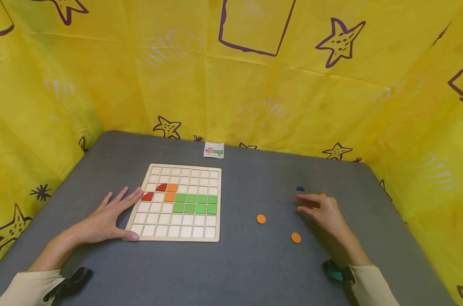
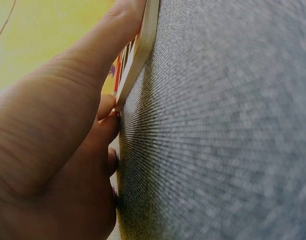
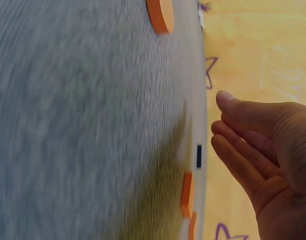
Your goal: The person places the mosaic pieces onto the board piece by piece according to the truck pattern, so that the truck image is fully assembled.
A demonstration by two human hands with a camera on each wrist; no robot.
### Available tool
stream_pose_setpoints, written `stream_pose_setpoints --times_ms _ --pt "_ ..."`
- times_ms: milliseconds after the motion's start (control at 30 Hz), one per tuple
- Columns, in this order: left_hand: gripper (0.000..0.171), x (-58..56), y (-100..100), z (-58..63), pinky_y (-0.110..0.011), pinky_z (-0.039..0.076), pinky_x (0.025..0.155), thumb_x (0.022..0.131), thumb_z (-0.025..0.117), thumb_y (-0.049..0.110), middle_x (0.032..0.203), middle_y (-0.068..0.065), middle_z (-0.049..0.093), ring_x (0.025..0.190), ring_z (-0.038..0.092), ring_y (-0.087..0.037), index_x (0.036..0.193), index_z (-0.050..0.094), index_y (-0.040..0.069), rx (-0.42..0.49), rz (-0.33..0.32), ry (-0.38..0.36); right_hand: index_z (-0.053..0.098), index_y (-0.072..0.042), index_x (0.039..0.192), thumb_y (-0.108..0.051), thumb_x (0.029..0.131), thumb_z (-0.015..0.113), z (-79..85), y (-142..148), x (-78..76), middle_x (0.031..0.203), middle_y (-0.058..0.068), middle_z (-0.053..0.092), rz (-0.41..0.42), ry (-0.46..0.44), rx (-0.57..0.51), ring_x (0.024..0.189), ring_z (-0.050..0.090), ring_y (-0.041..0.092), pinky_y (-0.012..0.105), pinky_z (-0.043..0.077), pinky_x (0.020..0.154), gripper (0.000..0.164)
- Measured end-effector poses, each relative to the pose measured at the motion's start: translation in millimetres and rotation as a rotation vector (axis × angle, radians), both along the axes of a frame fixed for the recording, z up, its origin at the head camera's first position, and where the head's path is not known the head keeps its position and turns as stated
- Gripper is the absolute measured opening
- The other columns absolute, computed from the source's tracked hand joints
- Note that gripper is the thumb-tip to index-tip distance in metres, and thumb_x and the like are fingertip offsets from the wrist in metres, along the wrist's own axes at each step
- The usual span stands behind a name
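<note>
My left hand (image 1: pixel 106 219) lies at the left side of a wooden grid board (image 1: pixel 174 219), fingers spread along its edge and the thumb on its near corner. In the left wrist view the thumb rests over the board's pale rim (image 2: pixel 146 42). Set in the board are red quarter-round pieces (image 1: pixel 161 187), orange squares (image 1: pixel 171 188) and a block of green squares (image 1: pixel 194 204). My right hand (image 1: pixel 328 213) hovers over the table on the right, thumb and fingers apart with nothing between them. Just beyond its fingertips lies a small blue half-round piece (image 1: pixel 300 188). Orange pieces (image 3: pixel 187 195) lie partly hidden behind this hand.
Two orange discs, one nearer the board (image 1: pixel 261 219) and one closer to me (image 1: pixel 296 237), lie on the grey table (image 1: pixel 231 272). A small picture card (image 1: pixel 214 150) lies beyond the board. Yellow patterned cloth (image 1: pixel 231 85) surrounds the table's back and sides.
</note>
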State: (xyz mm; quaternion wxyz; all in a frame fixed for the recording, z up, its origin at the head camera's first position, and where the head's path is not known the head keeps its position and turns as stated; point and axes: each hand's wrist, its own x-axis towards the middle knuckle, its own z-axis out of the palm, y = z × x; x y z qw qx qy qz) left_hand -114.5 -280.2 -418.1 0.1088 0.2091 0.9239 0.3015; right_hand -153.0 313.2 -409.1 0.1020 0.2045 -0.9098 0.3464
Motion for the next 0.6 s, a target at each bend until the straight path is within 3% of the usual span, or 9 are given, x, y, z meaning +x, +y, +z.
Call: stream_pose_setpoints --times_ms 133,367,600 --pt "0.118 0.5 0 0.4 -0.06 -0.015 0.112 0.07 0.083 0.051 0.161 -0.02 0.017 0.146 0.001 -0.048 0.158 0.016 0.012 0.001 0.001 0.001 0.074 0.003 0.106 0.005 0.073 0.081 -0.6 11 3.8 0.095 0.014 0.074 -0.032 -0.011 -0.004 0.085 0.072 0.03 0.023 0.056 0.073 0.034" --pt "0.116 0.5 1 -1.1 -0.059 -0.016 0.112 0.07 0.082 0.053 0.162 -0.018 0.016 0.146 0.0 -0.048 0.158 0.017 0.011 0.01 -0.003 0.003 0.072 0.004 0.111 0.0 0.078 0.079 4.1 29 14.8 0.101 0.018 0.073 -0.09 -0.096 -0.008 0.088 0.072 0.029 0.01 0.051 0.073 0.033" --pt "0.118 0.0 1 -1.5 -0.058 -0.017 0.112 0.07 0.082 0.055 0.162 -0.018 0.015 0.146 -0.001 -0.047 0.158 0.017 0.012 0.003 0.005 -0.01 0.073 0.003 0.109 0.002 0.075 0.08 9.2 45 19.2 0.101 0.018 0.073 -0.133 -0.041 0.096 0.086 0.071 0.034 0.008 0.049 0.071 0.034"
